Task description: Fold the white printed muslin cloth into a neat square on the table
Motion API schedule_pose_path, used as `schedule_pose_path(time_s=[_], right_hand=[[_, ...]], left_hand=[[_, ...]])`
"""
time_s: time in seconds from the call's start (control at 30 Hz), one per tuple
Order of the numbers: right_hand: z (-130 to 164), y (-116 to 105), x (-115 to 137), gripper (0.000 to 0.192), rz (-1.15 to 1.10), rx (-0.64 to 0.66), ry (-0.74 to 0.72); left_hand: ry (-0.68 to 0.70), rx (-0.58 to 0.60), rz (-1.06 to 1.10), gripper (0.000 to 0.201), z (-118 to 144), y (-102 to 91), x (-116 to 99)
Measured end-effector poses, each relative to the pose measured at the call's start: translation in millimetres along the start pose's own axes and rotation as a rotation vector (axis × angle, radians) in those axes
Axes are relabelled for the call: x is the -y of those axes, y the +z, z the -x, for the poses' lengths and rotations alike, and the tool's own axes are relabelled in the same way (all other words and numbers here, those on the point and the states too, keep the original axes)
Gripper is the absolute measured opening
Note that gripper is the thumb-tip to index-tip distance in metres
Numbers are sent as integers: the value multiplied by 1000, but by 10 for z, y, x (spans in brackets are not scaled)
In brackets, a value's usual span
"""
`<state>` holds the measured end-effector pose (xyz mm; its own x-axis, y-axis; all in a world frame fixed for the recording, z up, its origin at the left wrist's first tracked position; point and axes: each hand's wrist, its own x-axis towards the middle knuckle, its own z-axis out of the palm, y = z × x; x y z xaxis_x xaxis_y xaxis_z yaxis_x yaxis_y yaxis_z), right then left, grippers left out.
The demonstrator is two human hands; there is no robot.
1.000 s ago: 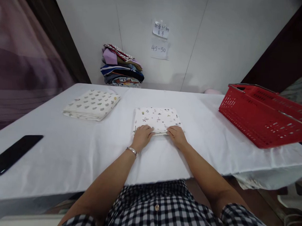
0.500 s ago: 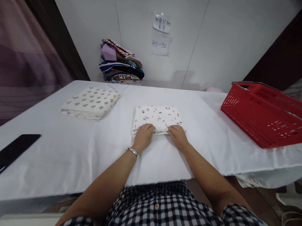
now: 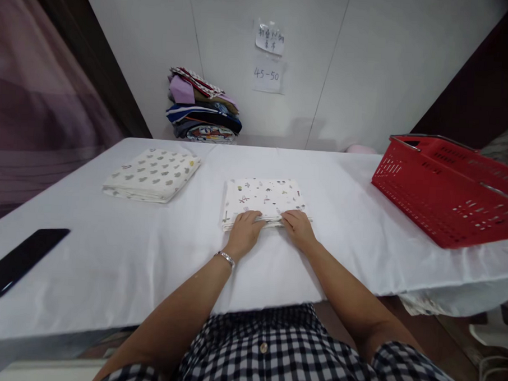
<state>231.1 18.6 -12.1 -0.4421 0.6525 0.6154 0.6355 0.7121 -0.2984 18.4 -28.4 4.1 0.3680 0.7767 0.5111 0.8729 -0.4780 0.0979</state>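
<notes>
A white folded cloth (image 3: pixel 270 196) with small plant-like prints lies flat in front of me, its layered edge facing my body. At the left part of that near edge, my left hand (image 3: pixel 245 229) has its fingers on top and its thumb against the layers. My right hand (image 3: pixel 298 229) pinches the same edge farther right, fingers bent over it. Both hands are closed on the cloth, and the palms hide parts of the edge. A second folded cloth (image 3: pixel 153 174), white with grey leaf-like shapes, rests to the left, apart from my hands.
A white-covered table (image 3: pixel 183 266) spans the view. On its right side stands a red perforated basket (image 3: pixel 443 193) with metal handles. A black phone (image 3: pixel 21 262) lies at the left. Behind the table, a pile of folded fabrics (image 3: pixel 205 107) leans near the wall with paper signs (image 3: pixel 267 74).
My left thumb has shifted slightly to the right along the near edge of the cloth. Otherwise both hands and the cloth are in nearly the same place; the view has tilted a little.
</notes>
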Motion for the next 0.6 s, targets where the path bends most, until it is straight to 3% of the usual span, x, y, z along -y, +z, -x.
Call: schedule_pose_path(time_s=[0.23,0.6], right_hand=[[3,-3,22,21,9,46,19],[-13,-54,143,22,-32,4,-31]], left_hand=[[-83,7,-14,18,-14,36,-15],[-63,3,-14,16,-37,66,-26]])
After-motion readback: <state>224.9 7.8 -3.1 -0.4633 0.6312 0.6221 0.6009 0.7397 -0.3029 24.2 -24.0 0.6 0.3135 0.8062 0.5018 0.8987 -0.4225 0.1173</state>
